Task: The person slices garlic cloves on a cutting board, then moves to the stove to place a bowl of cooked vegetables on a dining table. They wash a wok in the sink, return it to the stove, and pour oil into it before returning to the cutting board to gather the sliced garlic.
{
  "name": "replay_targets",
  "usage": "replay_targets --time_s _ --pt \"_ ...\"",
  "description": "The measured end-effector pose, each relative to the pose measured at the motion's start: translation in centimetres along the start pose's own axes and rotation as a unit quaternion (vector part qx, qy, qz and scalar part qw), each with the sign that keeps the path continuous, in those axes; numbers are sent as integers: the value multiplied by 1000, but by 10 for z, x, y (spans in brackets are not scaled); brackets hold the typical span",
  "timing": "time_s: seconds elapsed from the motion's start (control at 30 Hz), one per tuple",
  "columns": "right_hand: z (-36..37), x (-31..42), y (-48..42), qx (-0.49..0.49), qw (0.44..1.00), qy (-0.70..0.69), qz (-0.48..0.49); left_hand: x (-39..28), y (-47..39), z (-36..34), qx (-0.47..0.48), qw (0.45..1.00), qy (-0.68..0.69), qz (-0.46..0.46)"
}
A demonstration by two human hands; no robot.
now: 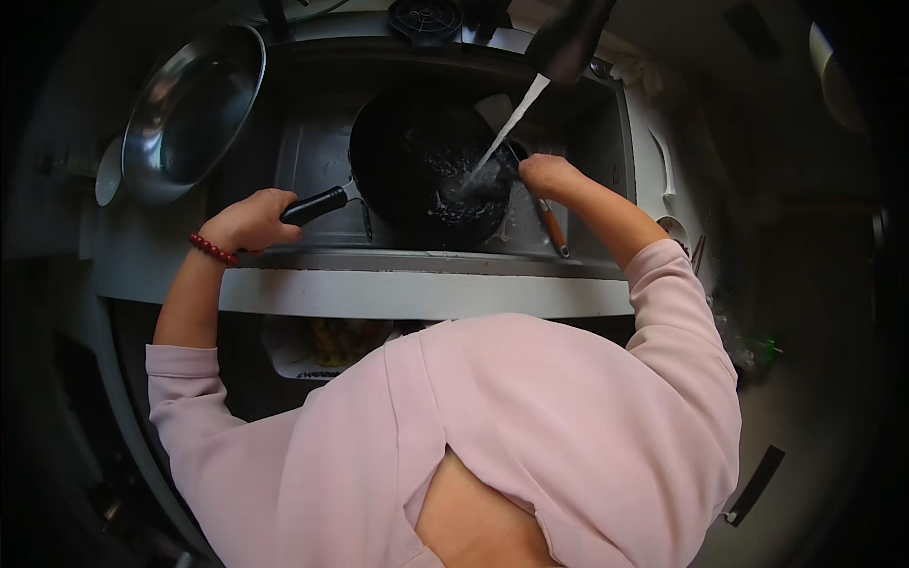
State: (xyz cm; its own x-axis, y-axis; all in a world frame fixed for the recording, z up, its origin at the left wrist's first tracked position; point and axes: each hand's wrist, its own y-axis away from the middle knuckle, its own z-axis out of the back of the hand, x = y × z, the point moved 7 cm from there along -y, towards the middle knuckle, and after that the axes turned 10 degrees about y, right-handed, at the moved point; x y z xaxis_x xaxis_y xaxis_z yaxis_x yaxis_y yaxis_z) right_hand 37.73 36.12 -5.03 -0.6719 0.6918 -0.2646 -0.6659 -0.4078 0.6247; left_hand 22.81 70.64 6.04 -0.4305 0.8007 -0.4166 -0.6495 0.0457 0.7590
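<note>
A black wok (398, 163) rests in the metal sink (305, 163), with water splashing inside it. My left hand (259, 220), a red bead bracelet at its wrist, grips the wok's black handle (316, 206). From a dark faucet (568, 42), a stream of water (522, 110) falls into the wok's right half. My right hand (545, 176) is curled at the wok's right rim around a dark object; its kind cannot be told. Just below that hand, a utensil with an orange-brown handle (554, 228) leans in the sink. Behind the wok, a pale object (495, 110) is partly hidden.
A large metal basin (195, 113) stands tilted at the left, beside a white dish (109, 172). A black round drain part (425, 20) lies behind the sink. On the right counter are a white spoon-like utensil (664, 163) and a small bowl (671, 228). The white counter edge (426, 292) runs in front.
</note>
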Motion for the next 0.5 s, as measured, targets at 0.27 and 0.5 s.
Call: replay_targets --time_s 0.27,0.5 --pt "15 96 -53 -5 823 -568 6 7 -11 -10 -13 999 -23 19" --pt "-14 44 19 215 949 -199 117 2 -11 -6 6 1000 -22 4"
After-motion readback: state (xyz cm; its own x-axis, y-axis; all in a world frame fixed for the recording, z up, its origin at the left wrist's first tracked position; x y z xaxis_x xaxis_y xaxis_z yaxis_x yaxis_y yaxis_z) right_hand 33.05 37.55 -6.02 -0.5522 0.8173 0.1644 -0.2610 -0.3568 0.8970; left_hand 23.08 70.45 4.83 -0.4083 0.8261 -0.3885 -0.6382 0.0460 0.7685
